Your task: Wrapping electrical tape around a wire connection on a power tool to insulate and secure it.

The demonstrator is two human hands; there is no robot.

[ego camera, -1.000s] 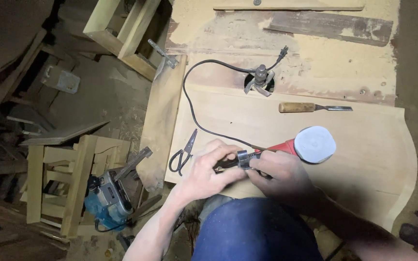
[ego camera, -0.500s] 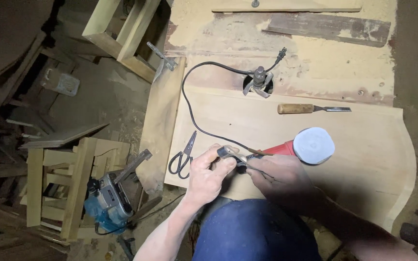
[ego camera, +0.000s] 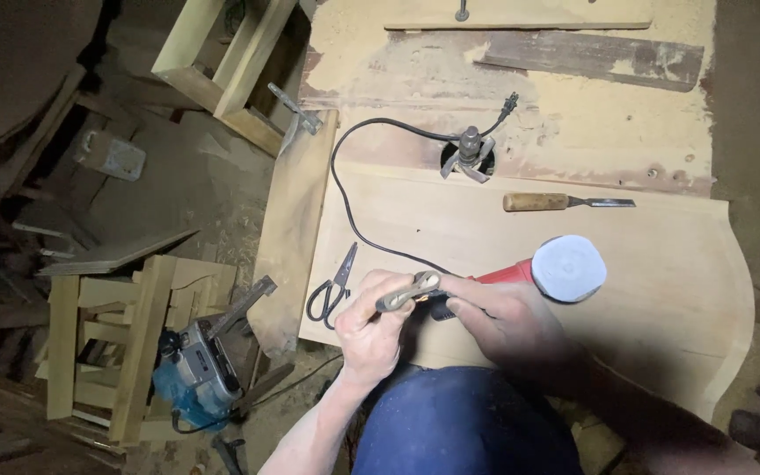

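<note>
My left hand [ego camera: 369, 332] pinches a flat grey metal wrench [ego camera: 408, 291] and holds its end against the rear of a red power tool [ego camera: 505, 274]. My right hand [ego camera: 505, 322] grips that tool's dark body from the near side. The tool lies on a pale wooden board [ego camera: 644, 281], and its round white pad [ego camera: 568, 267] faces up at the right. Its black cord [ego camera: 338, 189] loops away to the left and back across the bench.
Black scissors [ego camera: 331, 290] lie left of my left hand. A wood-handled chisel [ego camera: 563, 202] and a router bit in a hole [ego camera: 468, 155] sit further back. On the floor at left are wooden stools [ego camera: 107, 343] and a blue belt sander [ego camera: 197, 369].
My left hand has come off the tool's body and now holds the metal wrench raised at the tool's rear. The right hand stays on the tool.
</note>
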